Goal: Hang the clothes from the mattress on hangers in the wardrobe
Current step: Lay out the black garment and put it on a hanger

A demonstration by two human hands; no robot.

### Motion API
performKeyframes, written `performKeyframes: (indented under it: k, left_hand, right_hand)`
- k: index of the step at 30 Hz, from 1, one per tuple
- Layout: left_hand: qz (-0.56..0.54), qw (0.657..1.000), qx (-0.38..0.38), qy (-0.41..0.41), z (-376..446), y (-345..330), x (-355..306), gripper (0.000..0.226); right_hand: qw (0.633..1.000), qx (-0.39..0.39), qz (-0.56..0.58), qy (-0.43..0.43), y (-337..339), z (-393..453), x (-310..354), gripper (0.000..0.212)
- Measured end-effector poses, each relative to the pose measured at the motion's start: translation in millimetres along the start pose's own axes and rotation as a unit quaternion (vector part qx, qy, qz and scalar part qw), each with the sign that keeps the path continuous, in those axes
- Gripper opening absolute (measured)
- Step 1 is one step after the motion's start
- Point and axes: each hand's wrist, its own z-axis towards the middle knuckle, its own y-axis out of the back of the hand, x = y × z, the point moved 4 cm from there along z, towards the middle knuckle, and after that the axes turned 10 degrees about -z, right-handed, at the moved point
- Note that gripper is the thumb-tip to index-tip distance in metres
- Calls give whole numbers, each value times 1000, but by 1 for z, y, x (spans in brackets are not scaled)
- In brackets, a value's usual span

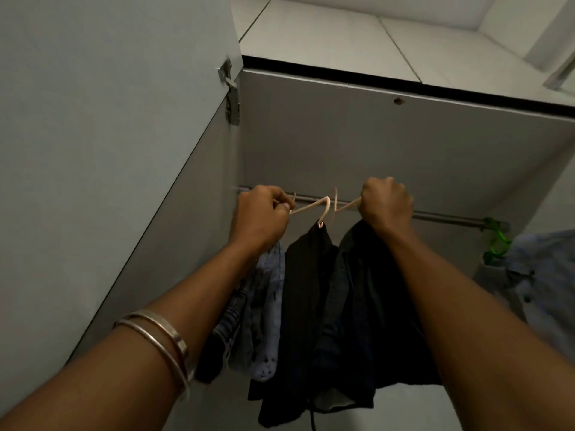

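Note:
Both arms reach up to the metal wardrobe rail (441, 216). My left hand (261, 216) pinches the left arm of a pale pink hanger (314, 205) whose hook lies at the rail. A black garment (308, 300) hangs below that hanger. My right hand (385, 206) grips the end of a second pink hanger (347, 206), with a dark garment (367, 306) under it. Light blue patterned clothes (267, 309) hang at the left, partly behind my left forearm.
The open wardrobe door (102, 150) with its metal hinge (231, 98) stands close on the left. A green hanger (497, 241) with a pale blue shirt (541, 275) hangs at the rail's right end. The rail between is bare.

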Motion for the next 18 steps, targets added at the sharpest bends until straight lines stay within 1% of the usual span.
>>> performKeyframes:
  k: [4,6,10,13,18]
  left_hand:
    - [-12,1000,-7,24,0,0,18,19]
    - [-4,1000,-3,27,-1,-2,23,19]
    - [-12,999,-4,34,0,-2,28,18]
    - [-25,999,-10,43,-2,-1,26,16]
    - [-30,998,-2,53,-17,-5,23,19]
  right_hand:
    - [999,-16,18,-22,-3,20,-7,18]
    - [1000,-12,19,-14,-7,22,-2,19]
    - [999,22,2,33,-23,11,20,20]
    - [997,38,15,58,-24,4,30,19]
    - [994,85,34,52,-17,-12,29,21]
